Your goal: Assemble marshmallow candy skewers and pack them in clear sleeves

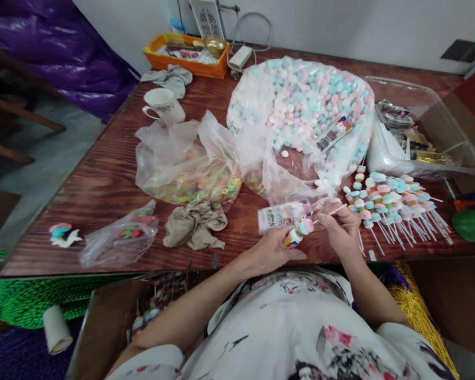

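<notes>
My left hand (271, 250) is closed around a pastel candy skewer (306, 227), whose lower part is covered by a colourful printed wrapper (292, 239). My right hand (343, 228) pinches just to its right, and a thin white stick (337, 209) sticks out between its fingers. Whether that stick belongs to the same skewer, I cannot tell. Under and behind the hands lie printed clear wrappers (279, 216). Close to my right hand is a pile of pastel candy skewers (391, 198) with their white sticks pointing toward me.
A large clear bag of pastel candies (301, 100) fills the back middle. Left of it are a bag of small colourful pieces (190, 169), a crumpled cloth (196, 224) and a white mug (164, 104). Green tape (473, 226) and a clear plastic bin (439, 116) stand at right.
</notes>
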`<state>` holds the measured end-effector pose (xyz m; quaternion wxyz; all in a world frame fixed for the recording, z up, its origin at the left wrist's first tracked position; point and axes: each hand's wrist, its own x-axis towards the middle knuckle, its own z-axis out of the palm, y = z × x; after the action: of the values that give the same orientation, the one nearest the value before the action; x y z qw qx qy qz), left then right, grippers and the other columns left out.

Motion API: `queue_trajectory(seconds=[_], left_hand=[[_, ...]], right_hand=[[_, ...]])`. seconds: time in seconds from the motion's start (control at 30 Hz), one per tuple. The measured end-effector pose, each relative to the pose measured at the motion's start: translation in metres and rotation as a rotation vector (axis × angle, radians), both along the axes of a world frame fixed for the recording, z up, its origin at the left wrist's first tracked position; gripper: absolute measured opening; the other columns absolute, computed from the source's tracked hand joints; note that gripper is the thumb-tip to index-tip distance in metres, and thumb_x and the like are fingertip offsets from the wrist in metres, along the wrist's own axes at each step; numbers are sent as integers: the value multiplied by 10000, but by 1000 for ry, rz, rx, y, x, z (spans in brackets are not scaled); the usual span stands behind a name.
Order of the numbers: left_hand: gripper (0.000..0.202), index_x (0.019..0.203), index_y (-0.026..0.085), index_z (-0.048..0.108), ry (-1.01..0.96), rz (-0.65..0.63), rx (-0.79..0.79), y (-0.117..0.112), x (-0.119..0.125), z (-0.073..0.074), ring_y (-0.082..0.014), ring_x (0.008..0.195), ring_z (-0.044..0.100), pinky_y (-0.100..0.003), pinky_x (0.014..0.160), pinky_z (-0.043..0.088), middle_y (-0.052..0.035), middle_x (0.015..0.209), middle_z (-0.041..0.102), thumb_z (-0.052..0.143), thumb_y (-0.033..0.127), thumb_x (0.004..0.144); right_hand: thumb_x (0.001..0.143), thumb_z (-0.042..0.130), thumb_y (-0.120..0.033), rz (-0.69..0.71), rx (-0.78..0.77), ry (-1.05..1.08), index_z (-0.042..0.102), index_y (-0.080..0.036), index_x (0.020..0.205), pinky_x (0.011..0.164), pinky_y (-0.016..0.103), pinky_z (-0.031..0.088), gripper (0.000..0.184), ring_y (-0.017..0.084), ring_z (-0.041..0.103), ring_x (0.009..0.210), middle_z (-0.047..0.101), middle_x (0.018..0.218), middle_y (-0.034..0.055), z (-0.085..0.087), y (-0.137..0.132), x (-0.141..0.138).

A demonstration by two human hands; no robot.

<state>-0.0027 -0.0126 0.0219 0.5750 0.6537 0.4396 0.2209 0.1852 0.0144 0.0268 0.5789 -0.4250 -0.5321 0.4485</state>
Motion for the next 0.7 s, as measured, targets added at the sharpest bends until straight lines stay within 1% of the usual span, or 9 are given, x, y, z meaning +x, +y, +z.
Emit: queue_trajectory(seconds=[0.07,0.13,0.23,0.33,0.43,0.53,0.6,0.7], left_hand=[[316,939,138,596,-130,-30,-80,1,1,0,-108,690,443,-209,654,378,43,753,517,723,347,737],[304,913,141,589,-175,-38,-117,3,2,-2,-103,691,432,-208,660,379,46,752,507,733,332,726],[273,873,143,591,-133,-35,-128,4,2,-10,-102,685,437,-210,664,389,47,741,505,735,316,717],[283,899,135,615,-82,-18,-102,7,1,-16,-113,714,460,-219,691,410,35,768,530,732,314,713],[298,842,130,607,-83,-27,-86,9,1,-14,-109,706,443,-218,673,405,38,741,503,747,351,699],[316,761,139,573,-155,-116,-113,11,2,-5,-96,674,424,-210,631,392,50,705,475,773,365,668],[340,731,147,548,-193,-157,-179,11,4,0,-85,623,423,-206,583,390,62,660,466,789,371,646],[401,701,161,505,-173,-145,-335,12,6,1,-65,471,391,-202,453,360,91,535,412,801,421,625]], right_hand=[[760,731,-279,12,-14,-37,630,-198,654,584,246,441,168,108,531,576,603,605,-39,1,-1,-6],[773,716,-268,25,-39,-56,607,-188,636,571,233,421,193,95,502,562,575,589,-46,1,-3,-12],[784,696,-271,39,-115,-51,563,-179,600,518,215,386,244,80,460,516,535,549,-54,-2,-7,-17],[788,692,-293,97,-173,10,573,-182,624,508,221,398,231,89,487,503,552,549,-48,-9,-10,-15],[787,703,-289,193,-89,107,604,-196,677,574,263,457,174,120,556,565,604,612,-28,-12,-11,-6],[806,688,-295,306,10,97,646,-211,733,641,316,499,119,150,598,628,650,665,-3,-9,-9,1],[820,676,-322,347,27,49,686,-217,782,685,340,514,112,162,617,670,682,711,12,-6,-5,3],[820,679,-346,358,25,-4,724,-219,805,710,341,514,135,167,628,703,704,744,20,-6,1,2]])
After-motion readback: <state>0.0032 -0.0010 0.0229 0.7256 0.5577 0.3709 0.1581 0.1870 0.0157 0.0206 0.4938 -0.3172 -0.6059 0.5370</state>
